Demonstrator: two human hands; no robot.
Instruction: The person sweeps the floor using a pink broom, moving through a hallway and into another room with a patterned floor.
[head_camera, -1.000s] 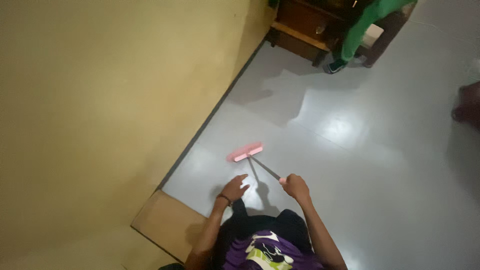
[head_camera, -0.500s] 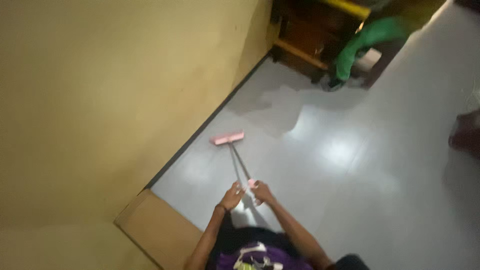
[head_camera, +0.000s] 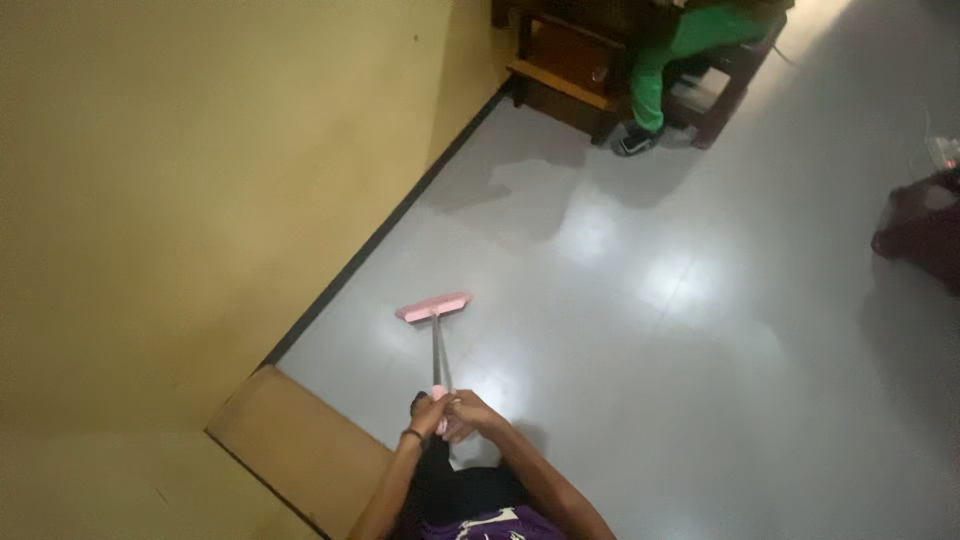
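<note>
Gripping the pink-capped end of a thin metal handle (head_camera: 438, 358) with both hands pressed close together — left hand (head_camera: 432, 413) with a dark wristband, right hand (head_camera: 470, 412) just beside it, fingers curled round the grip. Flat pink broom head (head_camera: 433, 306) down on the glossy grey tiled floor (head_camera: 700, 330), near the dark baseboard of the yellow wall (head_camera: 200, 180). Brown cardboard sheet (head_camera: 300, 450) lying at lower left. Dark wooden furniture (head_camera: 565, 60) well apart, with a green-trousered leg (head_camera: 655, 65) of another person — far corner.
</note>
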